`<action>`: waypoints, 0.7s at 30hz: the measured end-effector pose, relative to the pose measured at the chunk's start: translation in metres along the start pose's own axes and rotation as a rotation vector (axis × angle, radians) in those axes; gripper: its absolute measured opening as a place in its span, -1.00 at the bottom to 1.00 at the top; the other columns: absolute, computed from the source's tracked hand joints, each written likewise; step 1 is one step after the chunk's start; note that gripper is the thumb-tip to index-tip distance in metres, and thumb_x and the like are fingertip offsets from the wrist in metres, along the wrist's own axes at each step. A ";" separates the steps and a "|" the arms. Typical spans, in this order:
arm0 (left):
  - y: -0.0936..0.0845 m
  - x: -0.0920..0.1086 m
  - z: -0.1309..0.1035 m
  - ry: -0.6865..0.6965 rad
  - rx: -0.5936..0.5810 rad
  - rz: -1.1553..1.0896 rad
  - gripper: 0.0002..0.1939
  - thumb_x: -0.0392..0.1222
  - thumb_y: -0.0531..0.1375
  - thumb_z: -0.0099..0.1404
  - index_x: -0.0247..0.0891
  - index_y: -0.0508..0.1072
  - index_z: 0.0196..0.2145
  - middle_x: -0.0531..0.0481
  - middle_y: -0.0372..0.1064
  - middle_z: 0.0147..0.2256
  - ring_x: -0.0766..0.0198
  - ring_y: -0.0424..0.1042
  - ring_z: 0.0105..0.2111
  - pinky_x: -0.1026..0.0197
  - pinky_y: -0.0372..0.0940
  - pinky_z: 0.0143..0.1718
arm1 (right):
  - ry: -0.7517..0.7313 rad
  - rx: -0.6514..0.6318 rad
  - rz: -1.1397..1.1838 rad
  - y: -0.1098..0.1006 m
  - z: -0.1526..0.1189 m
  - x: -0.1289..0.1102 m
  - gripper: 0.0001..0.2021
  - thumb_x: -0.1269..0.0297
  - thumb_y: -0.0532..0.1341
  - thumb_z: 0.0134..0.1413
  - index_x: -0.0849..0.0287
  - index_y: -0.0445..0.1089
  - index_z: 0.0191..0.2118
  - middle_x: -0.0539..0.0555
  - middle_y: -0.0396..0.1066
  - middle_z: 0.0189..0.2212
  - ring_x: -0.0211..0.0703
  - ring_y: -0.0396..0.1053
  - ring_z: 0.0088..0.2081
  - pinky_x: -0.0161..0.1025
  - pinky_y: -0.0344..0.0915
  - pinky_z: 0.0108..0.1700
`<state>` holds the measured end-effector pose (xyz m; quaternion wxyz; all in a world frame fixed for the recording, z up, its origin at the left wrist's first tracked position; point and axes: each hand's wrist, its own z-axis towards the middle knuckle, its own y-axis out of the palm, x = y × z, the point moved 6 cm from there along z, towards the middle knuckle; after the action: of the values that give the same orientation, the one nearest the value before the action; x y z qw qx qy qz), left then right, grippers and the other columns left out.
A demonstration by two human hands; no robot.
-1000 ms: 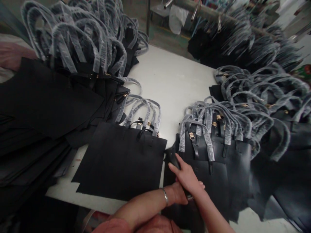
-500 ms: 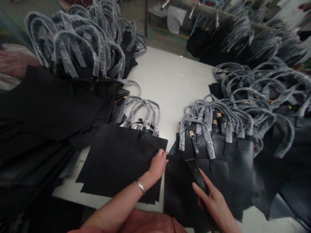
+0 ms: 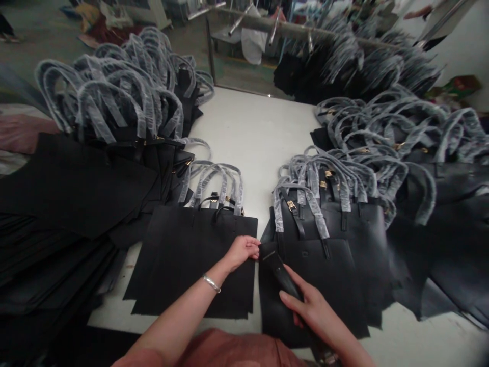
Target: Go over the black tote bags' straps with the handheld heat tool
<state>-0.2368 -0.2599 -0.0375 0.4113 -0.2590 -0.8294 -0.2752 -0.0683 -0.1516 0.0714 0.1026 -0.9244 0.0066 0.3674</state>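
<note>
My left hand [image 3: 243,251], with a silver bangle at the wrist, lies over the right edge of a black bag panel [image 3: 191,260]. Its fingers are pinched at the top left corner of the black bag panel on the right [image 3: 332,285]. My right hand [image 3: 310,304] is wrapped round a black hand tool [image 3: 281,275] with a broad flat end. That end rests over the same corner, close to my left fingertips; its exact kind is unclear. Plastic-wrapped handles [image 3: 303,196] and a strap with a gold buckle [image 3: 292,205] lie above this panel.
A high pile of black bag panels [image 3: 76,178] with wrapped handles stands at the left. More panels with handles [image 3: 451,204] overlap at the right. The white table [image 3: 255,127] shows between them. Behind, a metal rack [image 3: 290,25] carries hanging wrapped handles.
The tool in my right hand has moved left and up to the panel's corner. My left fingers have curled in at the edge. The view has tilted up and shifted.
</note>
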 end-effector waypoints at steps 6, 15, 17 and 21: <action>0.016 0.002 -0.016 0.005 -0.020 -0.177 -0.57 -0.13 0.41 -0.02 -0.39 0.43 -0.24 0.01 0.47 -0.50 0.35 0.44 -0.56 0.31 0.35 -0.45 | -0.033 -0.054 0.143 0.000 0.003 -0.013 -0.29 0.09 0.24 0.13 0.08 0.04 0.35 -0.11 0.39 -0.52 -0.32 0.30 -0.65 -0.37 0.25 -0.60; 0.028 0.010 -0.029 0.027 0.022 -0.220 -0.53 -0.10 0.44 -0.04 -0.39 0.45 -0.22 0.01 0.48 -0.49 0.36 0.45 -0.55 0.33 0.34 -0.45 | -0.015 -0.024 0.174 -0.007 -0.004 -0.026 -0.25 0.06 0.25 0.08 0.10 0.05 0.35 -0.14 0.35 -0.60 -0.29 0.31 -0.67 -0.36 0.24 -0.62; 0.031 0.011 -0.031 0.016 0.032 -0.246 -0.49 -0.10 0.46 -0.08 -0.40 0.43 -0.21 0.03 0.47 -0.50 0.35 0.45 -0.55 0.30 0.37 -0.43 | -0.041 0.077 0.168 -0.016 -0.003 -0.033 -0.23 0.03 0.25 0.07 0.13 0.03 0.36 -0.16 0.32 -0.67 -0.25 0.31 -0.68 -0.35 0.24 -0.62; 0.033 0.014 -0.034 0.017 0.065 -0.301 -0.45 -0.09 0.48 -0.10 -0.40 0.41 -0.21 0.06 0.43 -0.53 0.36 0.43 -0.53 0.26 0.41 -0.39 | -0.039 0.143 0.157 -0.032 -0.011 -0.036 -0.21 0.01 0.24 0.07 0.13 0.01 0.36 -0.17 0.32 -0.70 -0.24 0.31 -0.67 -0.35 0.25 -0.60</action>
<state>-0.2041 -0.2565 -0.0003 0.3805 -0.1161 -0.8638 -0.3091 -0.0848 -0.1241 0.1098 0.1391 -0.9041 0.1032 0.3906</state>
